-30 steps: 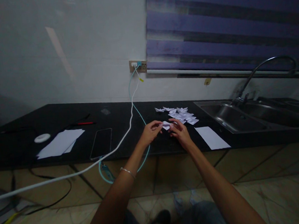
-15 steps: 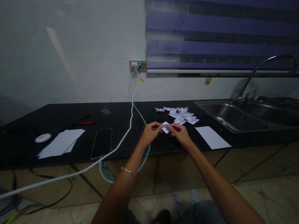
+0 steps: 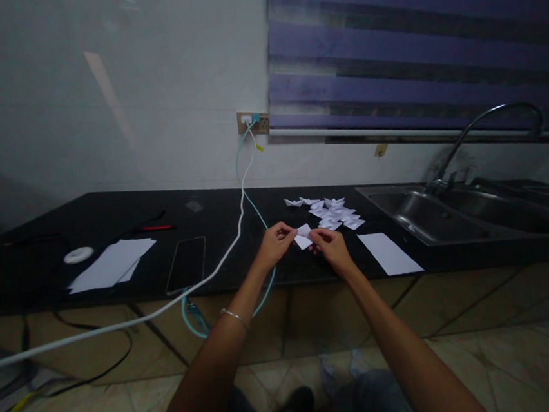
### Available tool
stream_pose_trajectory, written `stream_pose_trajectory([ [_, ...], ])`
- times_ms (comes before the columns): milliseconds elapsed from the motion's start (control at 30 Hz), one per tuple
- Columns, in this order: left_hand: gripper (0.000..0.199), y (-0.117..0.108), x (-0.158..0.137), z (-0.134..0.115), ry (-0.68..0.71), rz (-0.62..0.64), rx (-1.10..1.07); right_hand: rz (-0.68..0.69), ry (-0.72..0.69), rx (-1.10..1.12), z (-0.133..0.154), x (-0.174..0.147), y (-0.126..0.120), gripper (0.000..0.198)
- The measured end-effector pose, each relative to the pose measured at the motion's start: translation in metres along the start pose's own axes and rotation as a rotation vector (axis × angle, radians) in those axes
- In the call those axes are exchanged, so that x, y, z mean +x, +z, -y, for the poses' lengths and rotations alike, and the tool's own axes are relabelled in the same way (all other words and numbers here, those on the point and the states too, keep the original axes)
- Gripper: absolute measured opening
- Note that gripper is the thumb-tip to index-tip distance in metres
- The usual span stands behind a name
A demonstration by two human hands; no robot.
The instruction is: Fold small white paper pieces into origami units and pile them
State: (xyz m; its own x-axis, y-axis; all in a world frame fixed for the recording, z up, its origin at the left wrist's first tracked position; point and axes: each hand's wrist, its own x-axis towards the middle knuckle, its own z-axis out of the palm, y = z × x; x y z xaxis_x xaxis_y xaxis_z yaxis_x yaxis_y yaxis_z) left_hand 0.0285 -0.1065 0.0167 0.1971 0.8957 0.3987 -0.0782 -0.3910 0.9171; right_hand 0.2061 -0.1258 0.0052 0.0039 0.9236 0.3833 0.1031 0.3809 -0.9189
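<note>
Between my two hands is a small folded piece of white paper (image 3: 303, 238), roughly diamond-shaped, held just above the black counter (image 3: 226, 210). My left hand (image 3: 276, 243) pinches its left corner between thumb and fingers. On the opposite side my right hand (image 3: 329, 245) grips the right corner in the same way. Several small folded paper boats (image 3: 334, 213) sit in a cluster just beyond my right hand. A flat white paper strip (image 3: 390, 253) lies to the right, near the counter's front edge.
A steel sink (image 3: 431, 217) with a curved faucet (image 3: 466, 135) is at the right. Leftward lie a phone (image 3: 186, 264), white sheets (image 3: 110, 264), a white tape roll (image 3: 78, 255) and a red pen (image 3: 157, 228). A white cable (image 3: 232, 239) runs from the wall outlet (image 3: 253, 122) across the counter's edge.
The folded paper between my fingers is tilted slightly differently and shows a little more of its lower face. Both hands keep their pinch in nearly the same place.
</note>
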Motion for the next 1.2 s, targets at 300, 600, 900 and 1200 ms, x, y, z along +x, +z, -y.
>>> stream_pose_trajectory([
  [300,0.028,0.0004,0.0028,0.0048,0.027,-0.014,-0.016,0.003,-0.013,0.032,0.0021,-0.0014,0.0011,0.034],
  [600,0.028,-0.0007,0.0004,0.0027,0.068,-0.004,0.015,0.028,0.007,0.062,0.0065,-0.0030,0.0025,0.044],
  [900,0.027,-0.0007,0.0012,0.0035,0.069,-0.011,0.040,0.038,0.019,0.047,0.0051,-0.0030,0.0030,0.046],
  [1200,0.019,-0.0005,-0.0008,-0.0035,0.086,-0.039,0.105,0.006,0.019,0.017,-0.0002,-0.0015,0.0018,0.037],
])
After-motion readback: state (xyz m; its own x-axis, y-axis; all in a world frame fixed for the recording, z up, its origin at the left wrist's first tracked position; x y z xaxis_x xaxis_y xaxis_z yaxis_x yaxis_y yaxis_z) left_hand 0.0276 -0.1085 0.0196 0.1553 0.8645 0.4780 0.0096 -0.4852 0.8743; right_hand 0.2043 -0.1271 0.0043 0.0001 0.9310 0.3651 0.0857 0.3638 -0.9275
